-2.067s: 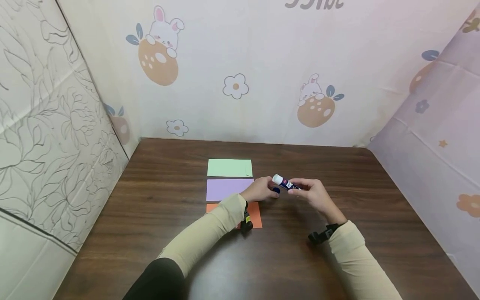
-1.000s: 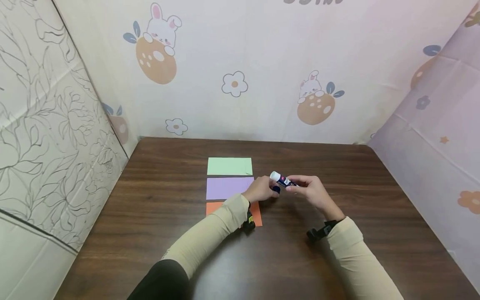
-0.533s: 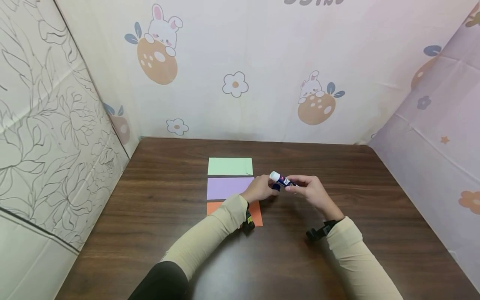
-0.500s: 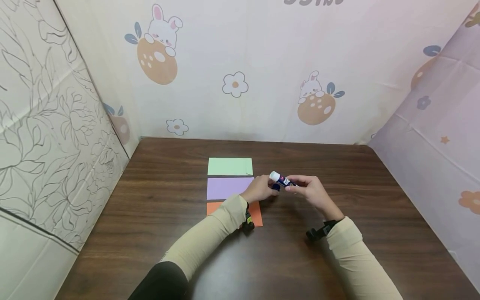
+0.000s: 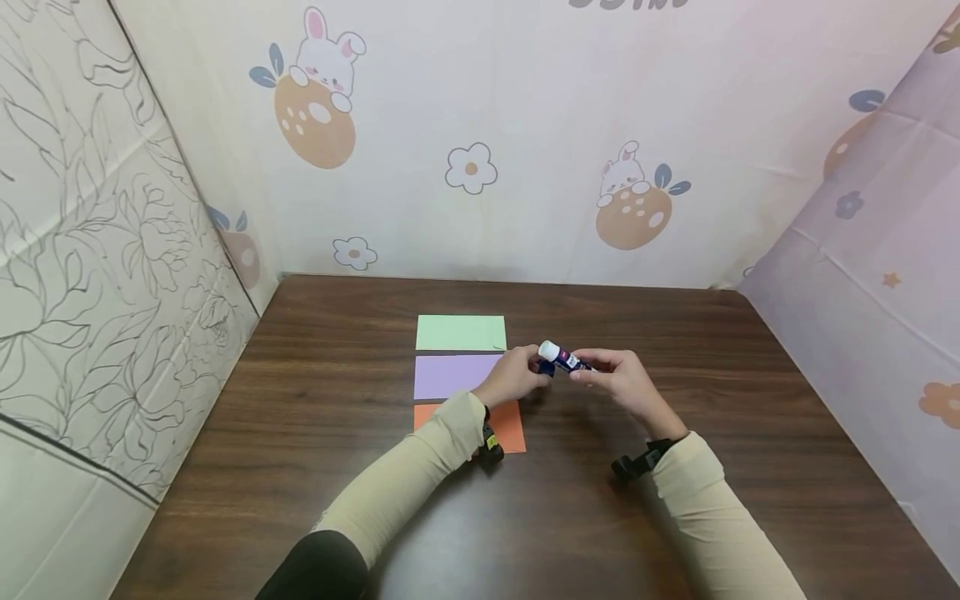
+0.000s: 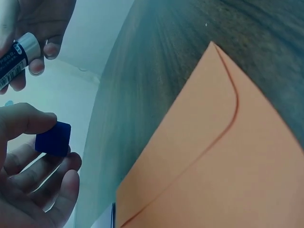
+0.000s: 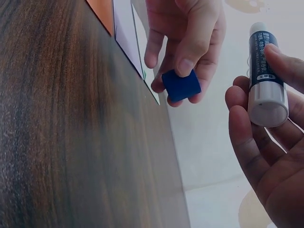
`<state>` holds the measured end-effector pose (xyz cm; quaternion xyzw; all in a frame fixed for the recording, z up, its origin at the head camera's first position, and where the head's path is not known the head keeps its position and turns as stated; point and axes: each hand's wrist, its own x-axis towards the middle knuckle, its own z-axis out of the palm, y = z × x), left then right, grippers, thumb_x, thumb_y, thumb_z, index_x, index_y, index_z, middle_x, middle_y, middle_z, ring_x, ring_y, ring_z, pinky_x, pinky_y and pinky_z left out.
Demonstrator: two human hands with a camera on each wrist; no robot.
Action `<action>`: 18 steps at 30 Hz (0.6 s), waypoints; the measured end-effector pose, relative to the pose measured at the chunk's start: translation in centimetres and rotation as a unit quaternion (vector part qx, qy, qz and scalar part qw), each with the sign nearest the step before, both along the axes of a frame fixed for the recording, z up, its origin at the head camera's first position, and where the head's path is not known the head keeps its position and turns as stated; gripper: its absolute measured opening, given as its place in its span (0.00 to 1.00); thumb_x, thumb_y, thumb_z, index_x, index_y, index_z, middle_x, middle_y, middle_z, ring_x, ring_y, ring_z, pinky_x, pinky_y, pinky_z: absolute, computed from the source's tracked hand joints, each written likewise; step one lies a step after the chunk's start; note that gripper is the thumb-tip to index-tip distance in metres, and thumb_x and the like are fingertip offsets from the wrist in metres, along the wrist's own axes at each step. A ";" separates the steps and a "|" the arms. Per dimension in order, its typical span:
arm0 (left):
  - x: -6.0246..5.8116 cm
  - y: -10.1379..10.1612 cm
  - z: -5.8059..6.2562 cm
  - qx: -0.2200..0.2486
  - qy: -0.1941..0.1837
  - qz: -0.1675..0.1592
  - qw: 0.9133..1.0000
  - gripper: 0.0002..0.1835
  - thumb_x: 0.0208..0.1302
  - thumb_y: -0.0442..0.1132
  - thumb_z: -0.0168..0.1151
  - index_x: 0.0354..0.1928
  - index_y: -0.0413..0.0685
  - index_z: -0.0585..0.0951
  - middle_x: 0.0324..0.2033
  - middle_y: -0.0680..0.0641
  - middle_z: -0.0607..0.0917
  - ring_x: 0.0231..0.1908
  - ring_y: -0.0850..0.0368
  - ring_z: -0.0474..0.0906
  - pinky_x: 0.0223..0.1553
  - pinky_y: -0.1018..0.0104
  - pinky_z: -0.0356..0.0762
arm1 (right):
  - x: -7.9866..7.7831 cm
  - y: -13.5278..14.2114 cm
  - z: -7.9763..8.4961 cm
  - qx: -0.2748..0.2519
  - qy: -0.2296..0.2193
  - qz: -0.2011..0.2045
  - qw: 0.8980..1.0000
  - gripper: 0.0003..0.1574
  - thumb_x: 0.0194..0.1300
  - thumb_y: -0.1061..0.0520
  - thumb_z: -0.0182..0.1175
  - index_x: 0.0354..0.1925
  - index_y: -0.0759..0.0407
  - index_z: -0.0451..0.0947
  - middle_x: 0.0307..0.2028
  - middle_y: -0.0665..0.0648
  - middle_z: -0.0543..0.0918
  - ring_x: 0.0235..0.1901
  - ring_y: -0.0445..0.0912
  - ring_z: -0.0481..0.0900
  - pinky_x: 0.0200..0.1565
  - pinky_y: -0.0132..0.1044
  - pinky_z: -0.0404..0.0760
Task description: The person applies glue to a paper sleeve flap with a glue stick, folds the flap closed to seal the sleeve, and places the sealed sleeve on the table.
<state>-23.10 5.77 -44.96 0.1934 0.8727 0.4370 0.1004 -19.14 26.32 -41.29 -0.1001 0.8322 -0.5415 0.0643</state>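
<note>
My right hand (image 5: pixel 626 385) grips a glue stick (image 5: pixel 564 358) with a white end and a dark blue label, tilted above the table. In the right wrist view, its thumb lies along the label of the glue stick (image 7: pixel 260 59). Between thumb and fingers my left hand (image 5: pixel 512 375) pinches a small dark blue cap (image 6: pixel 53 139), apart from the glue stick. Beneath and beside the left forearm are three envelopes in a column: green (image 5: pixel 457 332) farthest, purple (image 5: pixel 450 377) in the middle, orange (image 5: pixel 510 429) nearest. The left arm covers part of the purple and orange ones.
The dark wood table (image 5: pixel 330 400) meets a printed cloth backdrop (image 5: pixel 540 217) at its far edge. A white panel with line-drawn flowers (image 5: pixel 127 250) stands on the left, and a pale cloth wall (image 5: pixel 862 283) on the right.
My left hand, with the cap, has shifted slightly left and away from me. My right hand and the glue stick stay almost in place; the envelopes lie as before.
</note>
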 end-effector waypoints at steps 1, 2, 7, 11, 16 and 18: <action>0.0 -0.1 0.1 0.003 0.001 0.000 1.000 0.14 0.60 0.38 0.68 0.47 0.43 0.81 0.39 0.45 0.86 0.37 0.59 0.79 0.38 0.69 0.77 | 0.0 0.0 0.0 0.000 0.001 0.001 1.000 0.25 0.59 0.54 0.69 0.53 0.65 0.80 0.38 0.49 0.83 0.34 0.43 0.78 0.39 0.41 0.84; 0.0 -0.1 0.1 0.007 0.001 0.000 1.000 0.13 0.60 0.37 0.67 0.47 0.43 0.81 0.39 0.46 0.86 0.37 0.59 0.79 0.38 0.69 0.77 | -0.1 -0.1 0.1 0.001 0.002 0.001 1.000 0.25 0.59 0.54 0.69 0.52 0.65 0.80 0.38 0.49 0.83 0.34 0.43 0.78 0.39 0.40 0.84; 0.2 -0.3 0.3 0.039 -0.001 0.004 0.999 0.12 0.61 0.36 0.67 0.46 0.43 0.81 0.36 0.46 0.86 0.33 0.60 0.77 0.36 0.70 0.74 | -0.3 0.0 0.0 0.008 0.011 0.004 1.000 0.24 0.59 0.53 0.69 0.52 0.64 0.81 0.37 0.48 0.84 0.33 0.45 0.78 0.37 0.39 0.83; 0.2 -0.4 0.4 0.050 -0.003 0.007 0.999 0.13 0.61 0.36 0.66 0.47 0.42 0.81 0.37 0.45 0.86 0.34 0.60 0.76 0.37 0.69 0.74 | -0.4 -0.1 0.0 0.006 0.021 0.004 1.000 0.24 0.59 0.54 0.69 0.51 0.66 0.81 0.36 0.48 0.84 0.33 0.44 0.78 0.36 0.35 0.83; 0.3 -0.7 0.6 0.063 -0.009 0.015 0.998 0.16 0.60 0.35 0.67 0.51 0.41 0.80 0.41 0.44 0.86 0.39 0.59 0.79 0.43 0.67 0.78 | -0.3 -0.2 0.2 -0.005 0.024 -0.006 1.000 0.25 0.59 0.55 0.70 0.51 0.67 0.81 0.37 0.47 0.84 0.34 0.43 0.78 0.37 0.36 0.83; 0.4 -0.8 0.7 0.071 -0.011 0.022 0.997 0.17 0.60 0.35 0.67 0.50 0.41 0.79 0.41 0.44 0.85 0.39 0.59 0.79 0.44 0.66 0.77 | -0.3 -0.2 0.3 -0.009 0.023 -0.006 1.000 0.25 0.59 0.55 0.70 0.51 0.67 0.81 0.37 0.46 0.84 0.34 0.43 0.78 0.38 0.38 0.84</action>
